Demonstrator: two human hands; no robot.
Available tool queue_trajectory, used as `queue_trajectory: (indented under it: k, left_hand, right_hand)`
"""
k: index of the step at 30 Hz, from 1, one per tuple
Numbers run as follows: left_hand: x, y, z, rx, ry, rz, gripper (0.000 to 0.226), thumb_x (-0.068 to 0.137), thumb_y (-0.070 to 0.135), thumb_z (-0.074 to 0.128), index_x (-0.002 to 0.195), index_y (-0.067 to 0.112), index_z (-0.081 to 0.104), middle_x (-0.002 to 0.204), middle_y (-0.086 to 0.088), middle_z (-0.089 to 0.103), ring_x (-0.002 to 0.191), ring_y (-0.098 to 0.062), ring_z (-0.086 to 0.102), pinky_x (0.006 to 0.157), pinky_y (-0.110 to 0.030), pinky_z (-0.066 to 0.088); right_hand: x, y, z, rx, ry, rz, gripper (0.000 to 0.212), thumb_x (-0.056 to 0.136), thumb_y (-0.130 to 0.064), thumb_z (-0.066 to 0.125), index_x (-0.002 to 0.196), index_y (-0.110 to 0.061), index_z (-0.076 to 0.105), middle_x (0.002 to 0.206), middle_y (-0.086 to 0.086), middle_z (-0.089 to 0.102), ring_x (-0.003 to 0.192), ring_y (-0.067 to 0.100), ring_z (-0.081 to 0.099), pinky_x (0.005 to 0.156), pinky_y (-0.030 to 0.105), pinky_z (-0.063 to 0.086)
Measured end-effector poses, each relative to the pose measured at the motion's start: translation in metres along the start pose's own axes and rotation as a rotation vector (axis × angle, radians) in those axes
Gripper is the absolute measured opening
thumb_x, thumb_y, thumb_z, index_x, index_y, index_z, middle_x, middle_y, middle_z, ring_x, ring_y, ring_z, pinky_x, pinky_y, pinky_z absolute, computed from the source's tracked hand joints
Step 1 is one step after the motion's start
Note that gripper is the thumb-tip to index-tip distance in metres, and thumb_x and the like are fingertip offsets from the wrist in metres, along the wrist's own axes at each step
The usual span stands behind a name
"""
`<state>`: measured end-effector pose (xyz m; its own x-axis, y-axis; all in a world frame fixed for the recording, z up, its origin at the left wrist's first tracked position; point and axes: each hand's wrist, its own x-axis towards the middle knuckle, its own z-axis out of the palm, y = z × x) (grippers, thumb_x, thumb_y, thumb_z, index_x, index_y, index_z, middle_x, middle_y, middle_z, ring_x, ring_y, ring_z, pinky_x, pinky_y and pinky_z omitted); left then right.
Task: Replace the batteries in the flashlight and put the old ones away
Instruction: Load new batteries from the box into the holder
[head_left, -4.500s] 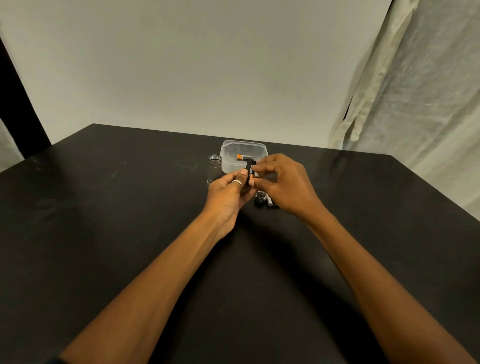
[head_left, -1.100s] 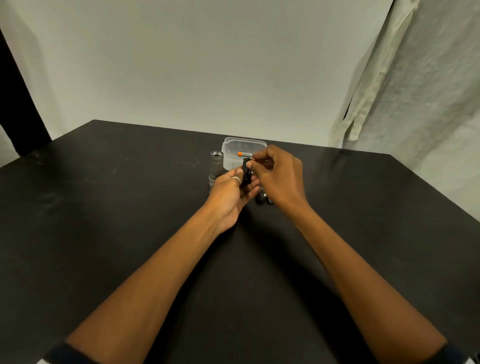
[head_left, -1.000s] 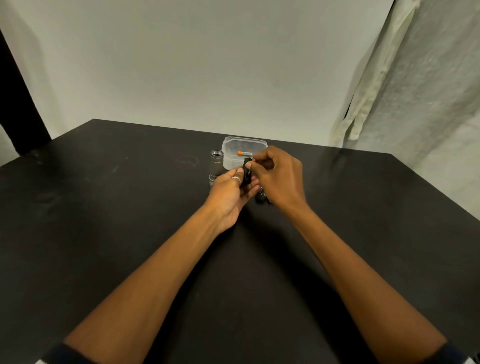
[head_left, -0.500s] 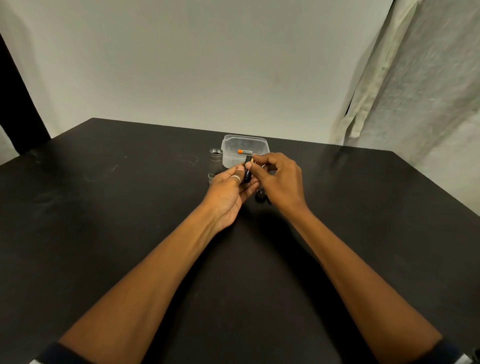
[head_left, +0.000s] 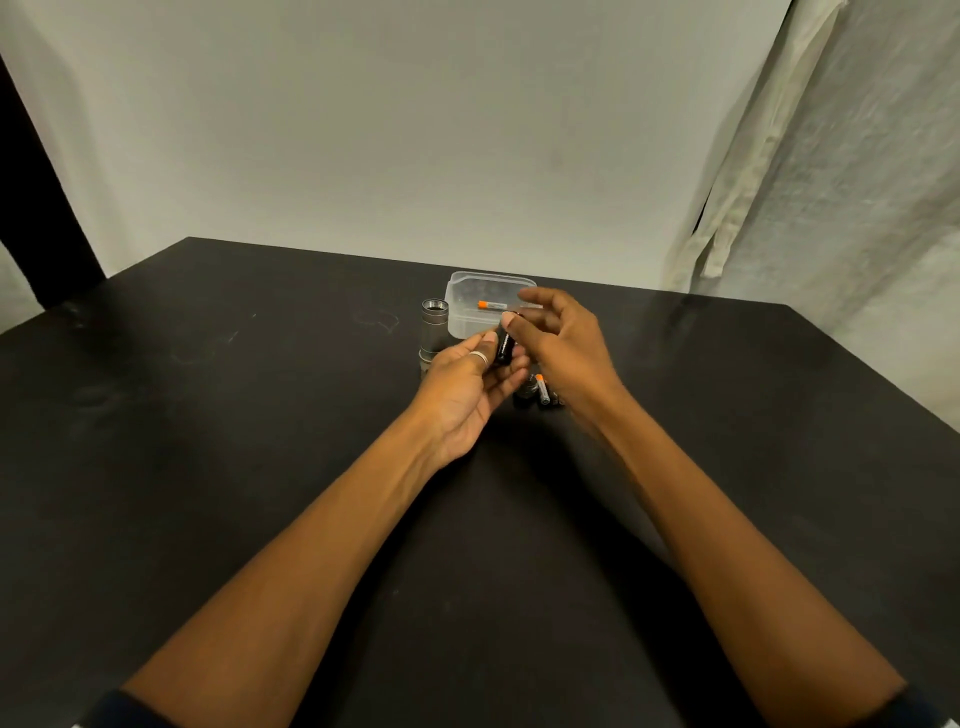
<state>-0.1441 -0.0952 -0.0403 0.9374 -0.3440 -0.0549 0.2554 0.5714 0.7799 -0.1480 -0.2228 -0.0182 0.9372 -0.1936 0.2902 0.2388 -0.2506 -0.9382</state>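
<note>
Gripping the battery holder in your left hand, right hand loosely curled at its top (holding anything, I cannot tell), you're mid-swap beside the upright flashlight body; next, seat a loose battery.

Black battery carrier held aloft; silver flashlight tube upright beside clear container.
</note>
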Motion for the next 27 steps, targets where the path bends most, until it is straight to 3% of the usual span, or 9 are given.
queue_trajectory:
  k: [7, 11, 14, 16, 19, 22, 27]
  left_hand:
    - [-0.002, 0.001, -0.001, 0.021, -0.028, -0.01, 0.028, 0.108, 0.013, 0.043, 0.124, -0.001, 0.06, 0.083, -0.006, 0.068, 0.075, -0.01, 0.068, 0.079, -0.024, 0.06]
    - [-0.003, 0.001, -0.001, 0.028, -0.04, -0.023, 0.023, 0.108, 0.013, 0.043, 0.112, 0.003, 0.063, 0.084, -0.008, 0.068, 0.076, -0.011, 0.068, 0.079, -0.025, 0.06]
    - [-0.005, 0.003, 0.001, 0.02, -0.041, -0.027, 0.023, 0.108, 0.013, 0.044, 0.114, 0.003, 0.063, 0.084, -0.007, 0.068, 0.076, -0.011, 0.068, 0.079, -0.025, 0.06]
    - [-0.006, 0.003, 0.003, 0.016, -0.034, -0.027, 0.024, 0.107, 0.015, 0.045, 0.117, 0.002, 0.062, 0.086, -0.008, 0.07, 0.078, -0.013, 0.069, 0.08, -0.026, 0.06]
    - [-0.008, 0.004, 0.004, 0.017, -0.024, -0.028, 0.024, 0.105, 0.019, 0.051, 0.117, 0.004, 0.065, 0.089, -0.009, 0.074, 0.083, -0.015, 0.072, 0.082, -0.028, 0.062]
    - [-0.008, 0.004, 0.005, 0.028, -0.029, -0.028, 0.023, 0.102, 0.02, 0.056, 0.115, 0.003, 0.066, 0.09, -0.008, 0.073, 0.083, -0.014, 0.072, 0.084, -0.028, 0.061]
    - [-0.008, 0.004, 0.005, 0.025, 0.024, -0.048, 0.025, 0.104, 0.018, 0.054, 0.112, -0.002, 0.066, 0.088, -0.009, 0.074, 0.078, -0.013, 0.074, 0.076, -0.025, 0.062]
  right_hand:
    - [-0.001, -0.003, -0.002, 0.288, -0.08, 0.161, 0.022, 0.091, -0.002, 0.073, 0.112, -0.008, 0.07, 0.083, 0.0, 0.071, 0.058, 0.001, 0.066, 0.059, 0.017, 0.054]
    - [-0.001, -0.003, -0.005, 0.392, -0.083, 0.225, 0.022, 0.087, -0.001, 0.077, 0.107, -0.008, 0.07, 0.079, 0.003, 0.073, 0.061, 0.009, 0.063, 0.059, 0.02, 0.056]
    - [0.002, -0.002, -0.009, 0.409, -0.088, 0.247, 0.029, 0.083, -0.005, 0.082, 0.109, -0.008, 0.07, 0.089, 0.009, 0.074, 0.076, 0.02, 0.064, 0.069, 0.026, 0.06]
    - [0.003, -0.002, -0.011, 0.394, -0.084, 0.248, 0.035, 0.081, -0.008, 0.084, 0.112, -0.006, 0.07, 0.092, 0.01, 0.074, 0.079, 0.022, 0.064, 0.072, 0.029, 0.06]
    - [0.005, -0.005, -0.013, 0.294, -0.067, 0.232, 0.04, 0.08, -0.014, 0.086, 0.115, -0.005, 0.069, 0.08, 0.006, 0.072, 0.062, 0.014, 0.06, 0.061, 0.026, 0.057]
    - [0.007, -0.008, -0.012, 0.208, -0.08, 0.216, 0.036, 0.081, -0.022, 0.086, 0.11, -0.006, 0.071, 0.077, 0.007, 0.07, 0.057, 0.012, 0.059, 0.06, 0.026, 0.056]
    - [0.029, -0.021, -0.015, 0.019, -0.035, 0.179, 0.035, 0.09, -0.047, 0.075, 0.097, -0.013, 0.075, 0.094, 0.004, 0.081, 0.079, 0.011, 0.075, 0.066, 0.023, 0.056]
